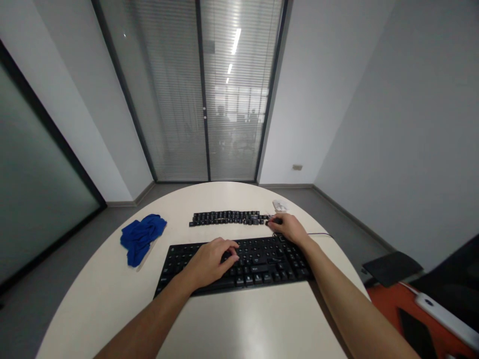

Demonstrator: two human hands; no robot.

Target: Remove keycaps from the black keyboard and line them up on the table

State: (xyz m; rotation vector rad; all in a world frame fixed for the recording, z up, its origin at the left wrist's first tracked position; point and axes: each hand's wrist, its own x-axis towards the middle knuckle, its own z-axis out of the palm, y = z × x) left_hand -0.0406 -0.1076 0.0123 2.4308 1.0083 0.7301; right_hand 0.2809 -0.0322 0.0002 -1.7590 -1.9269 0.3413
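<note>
A black keyboard (258,268) lies across the round table, with some bare spots among its keys. Over its left-middle part rests my left hand (213,262), fingers bent, thumb and index finger apart, holding nothing that I can see. Beyond the keyboard, loose black keycaps (224,217) are laid out in rows. My right hand (288,227) is at the right end of these rows, behind the keyboard's upper right corner. Its thumb and fingers close on a small dark keycap (277,220), partly hidden by the fingers.
A crumpled blue cloth (142,237) lies on the left of the pale table (93,289). Near the far right edge is a small clear plastic bag (280,205). A cable (318,234) runs off the right edge. A red chair seat (389,304) with a white power strip (445,316) stands at right.
</note>
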